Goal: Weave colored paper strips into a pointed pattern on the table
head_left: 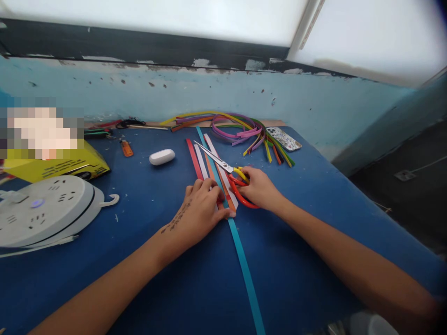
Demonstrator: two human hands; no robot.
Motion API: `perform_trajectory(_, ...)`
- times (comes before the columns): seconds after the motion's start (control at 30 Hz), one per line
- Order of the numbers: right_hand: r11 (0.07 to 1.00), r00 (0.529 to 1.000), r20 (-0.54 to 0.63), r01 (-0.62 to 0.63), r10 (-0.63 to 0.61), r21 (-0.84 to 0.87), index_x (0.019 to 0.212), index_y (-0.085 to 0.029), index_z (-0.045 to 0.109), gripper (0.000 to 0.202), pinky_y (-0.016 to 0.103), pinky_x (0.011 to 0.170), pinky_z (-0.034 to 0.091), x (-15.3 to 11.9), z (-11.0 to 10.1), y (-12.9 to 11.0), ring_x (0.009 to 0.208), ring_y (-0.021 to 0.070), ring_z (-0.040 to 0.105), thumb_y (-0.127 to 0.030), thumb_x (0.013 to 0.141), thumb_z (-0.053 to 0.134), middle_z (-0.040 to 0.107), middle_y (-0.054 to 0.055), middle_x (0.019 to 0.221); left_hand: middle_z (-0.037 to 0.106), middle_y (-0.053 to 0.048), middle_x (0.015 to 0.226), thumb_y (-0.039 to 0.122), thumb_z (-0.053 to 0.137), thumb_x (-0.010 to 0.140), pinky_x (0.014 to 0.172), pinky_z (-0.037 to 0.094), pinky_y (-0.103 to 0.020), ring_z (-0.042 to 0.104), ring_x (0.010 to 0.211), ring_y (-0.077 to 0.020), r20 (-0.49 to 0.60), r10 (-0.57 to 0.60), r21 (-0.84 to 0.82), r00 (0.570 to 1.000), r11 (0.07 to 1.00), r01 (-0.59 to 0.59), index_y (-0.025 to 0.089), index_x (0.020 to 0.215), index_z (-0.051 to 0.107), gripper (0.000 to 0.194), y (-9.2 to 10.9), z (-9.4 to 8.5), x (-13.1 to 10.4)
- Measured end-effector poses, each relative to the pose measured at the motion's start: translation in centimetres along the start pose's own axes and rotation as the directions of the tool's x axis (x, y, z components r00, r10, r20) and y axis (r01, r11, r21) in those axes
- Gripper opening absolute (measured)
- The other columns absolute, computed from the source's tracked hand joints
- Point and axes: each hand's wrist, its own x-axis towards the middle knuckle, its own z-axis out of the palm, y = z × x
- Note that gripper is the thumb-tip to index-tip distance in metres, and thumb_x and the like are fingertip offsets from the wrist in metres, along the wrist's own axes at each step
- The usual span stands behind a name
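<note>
Left hand (202,204): bent over the coloured strips (215,176); whether gripping, cannot tell.
Strips: mid-table, red leftmost; the teal strip (246,274) runs nearest.
Scissors (225,166): over strips, tips far left.
Right hand (261,186): grasping scissors.

Blue tabletop (139,209): round white socket reel (52,211) at left, yellow box (70,164) behind it, orange lighter (126,148), small white case (162,157); toward the right, a patterned phone (284,138).
</note>
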Motion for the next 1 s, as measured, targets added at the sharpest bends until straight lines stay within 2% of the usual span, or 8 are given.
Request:
perform_trajectory(0.17,0.996,0.998,0.039,-0.049,0.046,0.075,0.083,-0.019,0.063,0.016,0.027,0.062,0.036,0.4,0.1,0.6,0.068,0.015,0.052,-0.023,0.07,0.07,0.062,-0.002,0.074,0.06,-0.011,0.131,0.051,0.077,0.086,0.097,0.04,-0.05,0.051,0.119,-0.0343,-0.061,-0.033,-0.009,0.998,0.999,0.033,0.02,0.105,0.068,0.038,0.4,0.1,-0.3)
perform_trajectory(0.33,0.999,0.999,0.031,-0.026,0.025,0.028,0.083,-0.018,0.065,0.013,0.028,0.062,0.036,0.3,0.0,0.4,0.068,0.0156,0.053,-0.021,0.071,0.066,0.064,-0.001,0.075,0.056,-0.013,0.14,0.052,0.076,0.086,0.1,0.038,-0.054,0.046,0.13,-0.0381,-0.076,-0.071,-0.006,0.995,0.997,0.071,0.02,0.101,0.068,0.037,0.7,0.0,-0.5)
perform_trajectory(0.53,0.999,0.998,0.047,-0.032,0.031,0.034,0.085,-0.017,0.066,0.014,0.027,0.061,0.036,0.2,0.0,0.2,0.069,0.0153,0.054,-0.02,0.072,0.065,0.066,-0.001,0.076,0.054,-0.017,0.144,0.055,0.08,0.082,0.105,0.032,-0.061,0.041,0.138,-0.0413,-0.13,-0.082,0.076,0.988,0.993,0.092,0.018,0.101,0.068,0.043,1.0,-0.2,-0.8)
perform_trajectory(0.73,1.0,0.999,0.042,-0.018,0.017,0.018,0.084,-0.018,0.064,0.012,0.027,0.061,0.036,0.2,0.0,0.2,0.067,0.0148,0.053,-0.019,0.072,0.064,0.065,-0.001,0.075,0.055,-0.016,0.145,0.055,0.073,0.088,0.104,0.034,-0.061,0.041,0.139,-0.0403,-0.119,-0.06,0.066,0.991,0.995,0.068,0.02,0.096,0.069,0.036,0.8,0.0,-0.7)
perform_trajectory(1.0,0.998,0.997,0.045,-0.057,0.055,0.038,0.081,-0.019,0.064,0.011,0.027,0.059,0.034,0.2,-0.1,0.1,0.067,0.0151,0.051,-0.024,0.072,0.067,0.062,-0.002,0.071,0.057,-0.014,0.144,0.048,0.079,0.085,0.104,0.033,-0.062,0.042,0.138,-0.0404,-0.104,-0.063,0.029,0.993,0.997,0.066,0.02,0.087,0.069,0.029,1.1,-0.2,-0.6)
